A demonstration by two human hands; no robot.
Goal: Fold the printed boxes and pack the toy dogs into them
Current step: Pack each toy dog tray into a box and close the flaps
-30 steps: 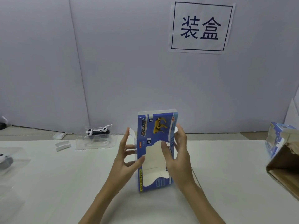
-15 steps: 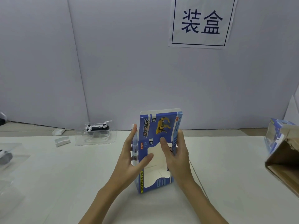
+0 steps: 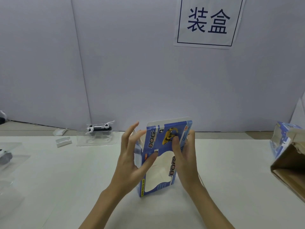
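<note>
- We find the printed box (image 3: 165,156) upright on the table (image 3: 66,179) — bottom end down, steadied for squaring.
- Left hand (image 3: 132,162) open-fingered, thumb pressing its front; right hand (image 3: 184,156) clasps the right edge.
- Toy dog (image 3: 99,129) waits in its tray, well apart.

The right hand (image 3: 184,161) covers the right edge of the printed box (image 3: 162,156), so its grip there cannot be judged, and its thumb hides part of the yellow dog print. The small print on the box is too blurred to read. At 3 o'clock a brown carton (image 3: 290,171) and a blue box (image 3: 280,139) run off the picture's edge. At 9 o'clock a grey-and-white toy (image 3: 5,157) in clear packaging is cut off. The wall sign (image 3: 208,22) loses its top at 12 o'clock.
</note>
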